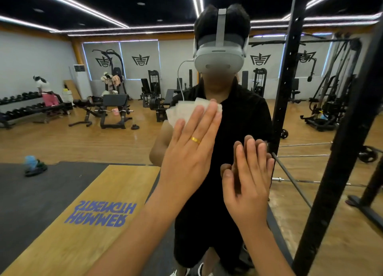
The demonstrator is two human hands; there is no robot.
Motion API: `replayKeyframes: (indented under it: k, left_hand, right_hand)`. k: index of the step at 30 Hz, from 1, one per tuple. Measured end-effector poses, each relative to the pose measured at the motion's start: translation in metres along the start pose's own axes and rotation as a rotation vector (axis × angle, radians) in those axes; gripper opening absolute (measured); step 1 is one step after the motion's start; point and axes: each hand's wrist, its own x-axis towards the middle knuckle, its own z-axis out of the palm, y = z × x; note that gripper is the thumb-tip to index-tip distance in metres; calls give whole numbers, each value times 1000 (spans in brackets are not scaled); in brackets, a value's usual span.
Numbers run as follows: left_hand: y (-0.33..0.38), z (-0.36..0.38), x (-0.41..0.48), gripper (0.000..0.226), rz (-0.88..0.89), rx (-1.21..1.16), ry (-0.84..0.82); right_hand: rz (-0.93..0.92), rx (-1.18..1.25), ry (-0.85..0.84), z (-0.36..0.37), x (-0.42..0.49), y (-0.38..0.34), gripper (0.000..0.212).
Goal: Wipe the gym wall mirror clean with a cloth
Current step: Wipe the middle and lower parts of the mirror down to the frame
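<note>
Pressing a white cloth (183, 111) flat to the wall mirror (62, 143) with straight fingers (207, 120), the left hand (192, 145) wears a gold ring (195, 140). At its 4 o'clock the right hand (248, 178) lies flat on the glass. At 7 o'clock a reflected wooden platform (99, 193) reads reversed "HAMMER STRENGTH". A black rack upright (341, 151) stands at 3 o'clock, and the fingers hide the cloth's lower edge.
</note>
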Motion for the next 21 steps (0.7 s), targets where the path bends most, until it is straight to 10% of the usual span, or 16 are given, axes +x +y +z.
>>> replayKeyframes:
  k: [21]
  left_hand:
    - [-26, -15, 0, 63, -138, -137, 33]
  right_hand:
    - [0, -23, 45, 10, -5, -5, 58]
